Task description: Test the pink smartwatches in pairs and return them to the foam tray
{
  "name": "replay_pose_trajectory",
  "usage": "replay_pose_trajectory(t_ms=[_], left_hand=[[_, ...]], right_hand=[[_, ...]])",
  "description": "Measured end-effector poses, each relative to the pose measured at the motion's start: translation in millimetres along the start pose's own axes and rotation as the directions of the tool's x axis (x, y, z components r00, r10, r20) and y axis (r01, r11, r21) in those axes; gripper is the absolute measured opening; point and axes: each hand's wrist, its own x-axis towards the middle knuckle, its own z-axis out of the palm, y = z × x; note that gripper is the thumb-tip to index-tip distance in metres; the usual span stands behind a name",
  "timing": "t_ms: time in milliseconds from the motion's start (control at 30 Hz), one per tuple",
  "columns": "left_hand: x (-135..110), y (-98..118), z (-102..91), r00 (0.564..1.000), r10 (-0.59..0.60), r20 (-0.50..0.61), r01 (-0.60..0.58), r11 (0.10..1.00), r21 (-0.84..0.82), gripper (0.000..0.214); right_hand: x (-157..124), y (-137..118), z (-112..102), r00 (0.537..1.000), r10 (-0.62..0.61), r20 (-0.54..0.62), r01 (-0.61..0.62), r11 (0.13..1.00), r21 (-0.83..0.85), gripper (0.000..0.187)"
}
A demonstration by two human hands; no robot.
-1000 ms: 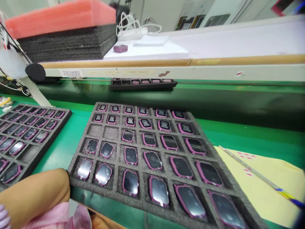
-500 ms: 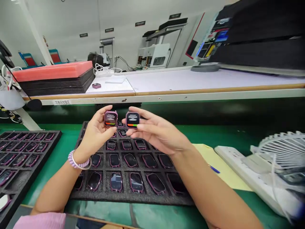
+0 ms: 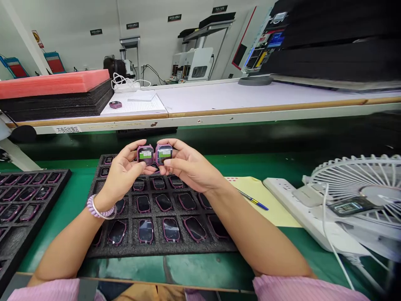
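Two purple-framed smartwatch bodies without straps are held up side by side. My left hand is closed on the left smartwatch, thumb below and fingers at its top and side. The right smartwatch is pinched in my right hand, thumb at its lower corner. Both lit screens face me and show a green band; the small text is unreadable. The two cases nearly touch; I cannot tell whether they do. Below them lies a black foam tray with rows of similar watches, partly hidden by my hands and forearms.
Another foam tray of watches lies at the left. To the right are a yellow sheet with a pen, a white power strip and a white fan. A shelf spans the back, bearing one watch and pink foam.
My right hand has brought its smartwatch left, close against the other one. Both screens have changed from text with an orange and green bar to a green band. The view has shifted right.
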Motion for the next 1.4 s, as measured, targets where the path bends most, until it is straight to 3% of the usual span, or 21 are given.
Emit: replay_pose_trajectory(t_ms=[300, 700, 833, 1033, 1133, 1233, 1400], left_hand=[[-2.5, 2.7, 3.3, 1.000, -0.021, -0.019, 0.021, 1.000, -0.015, 0.048], [0.5, 3.2, 3.1, 0.998, -0.054, -0.026, 0.054, 0.999, -0.009, 0.064], [0.6, 3.2, 2.0, 0.997, -0.071, -0.026, 0.069, 0.996, -0.061, 0.076], [8.2, 2.5, -4.3, 0.997, -0.071, -0.022, 0.069, 0.993, -0.094, 0.075], [20.9, 9.5, -5.5, 1.000, -0.016, -0.019, 0.015, 0.997, -0.073, 0.074], [36.0, 23.3, -2.6, 0.994, 0.112, -0.017, -0.113, 0.993, -0.040, 0.071], [55.6, 46.1, 4.8, 0.950, 0.310, 0.020, -0.311, 0.950, 0.034, 0.071]], right_hand=[[1.3, 5.3, 1.3, 0.999, -0.026, -0.033, 0.025, 0.999, -0.033, 0.049], [1.9, 5.0, 2.6, 0.998, -0.047, -0.032, 0.044, 0.996, -0.081, 0.048], [2.6, 7.6, 1.4, 0.999, -0.033, -0.039, 0.032, 0.998, -0.045, 0.050], [10.0, 9.6, -2.7, 0.999, -0.005, -0.047, 0.007, 0.999, 0.050, 0.048], [22.0, -1.1, -4.6, 0.998, -0.053, -0.030, 0.054, 0.998, 0.032, 0.042], [37.2, -20.7, -5.6, 0.991, -0.133, -0.006, 0.133, 0.991, -0.019, 0.037], [51.7, -54.5, -3.7, 0.960, -0.269, 0.077, 0.276, 0.956, -0.096, 0.051]])
